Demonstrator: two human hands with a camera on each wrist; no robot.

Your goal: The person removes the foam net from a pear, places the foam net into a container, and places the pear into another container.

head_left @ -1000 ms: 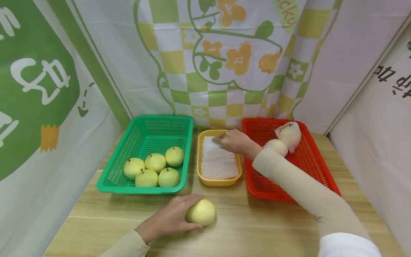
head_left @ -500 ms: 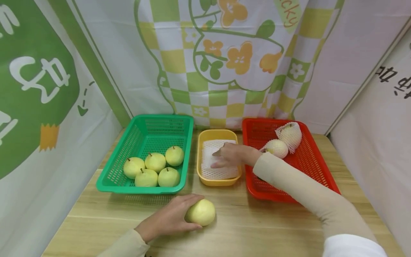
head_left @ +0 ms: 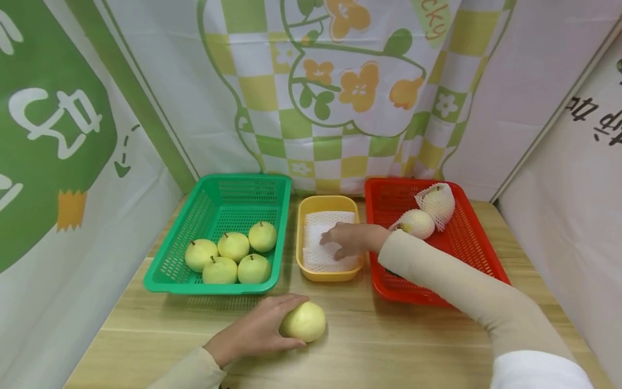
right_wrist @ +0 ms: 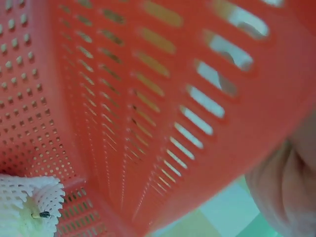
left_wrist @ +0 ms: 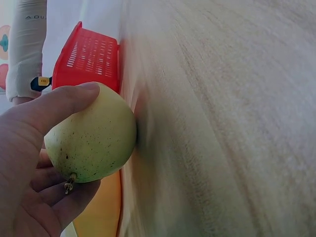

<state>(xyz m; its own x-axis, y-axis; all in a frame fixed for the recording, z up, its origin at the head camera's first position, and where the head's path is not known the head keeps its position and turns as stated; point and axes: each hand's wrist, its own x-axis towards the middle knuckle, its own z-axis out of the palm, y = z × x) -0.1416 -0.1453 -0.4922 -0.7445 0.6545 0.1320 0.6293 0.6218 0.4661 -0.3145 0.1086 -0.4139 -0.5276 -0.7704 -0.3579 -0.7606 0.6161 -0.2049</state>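
1. Left hand (head_left: 259, 330) curled around a pale yellow-green pear (head_left: 306, 322), thumb on one side and fingers on the other, at the near middle of a wooden tabletop (head_left: 389, 346).
2. Only in the left wrist view: the pear's brown stem (left_wrist: 69, 185) and dark speckles across the skin; in the head view, a smooth, pale side.
3. Right hand (head_left: 355, 239) over white foam netting (head_left: 316, 229) in a yellow tray (head_left: 330, 276), far middle, fingers loosely bent and parted; contact with the netting impossible to tell.
4. Far left: green basket (head_left: 214, 288), with five bare pears (head_left: 234, 247) grouped toward the near right corner.
5. Far right: red basket (head_left: 413, 296), with two net-wrapped pears (head_left: 439, 205) side by side.
6. Only in the right wrist view: slotted basket wall up close and a dark stem tip (right_wrist: 44, 215) amid netting; right fingertips hidden.
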